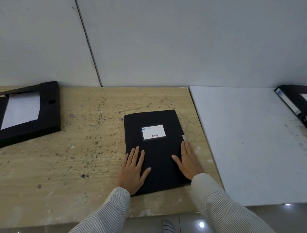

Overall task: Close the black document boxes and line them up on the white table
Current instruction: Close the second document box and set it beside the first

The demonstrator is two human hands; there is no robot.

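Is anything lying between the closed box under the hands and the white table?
Nothing visible. The closed box sits on the wooden table, and only bare surface separates it from the white table, where another box occupies the far corner.

Closed box [157, 149] between two other boxes [22, 114] [302, 106]

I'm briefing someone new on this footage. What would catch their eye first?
Both hands, left hand and right hand, pressed flat on a closed black box mid-way along the scuffed wooden table. An open box showing white paper lies far left; another closed box sits on the white table.
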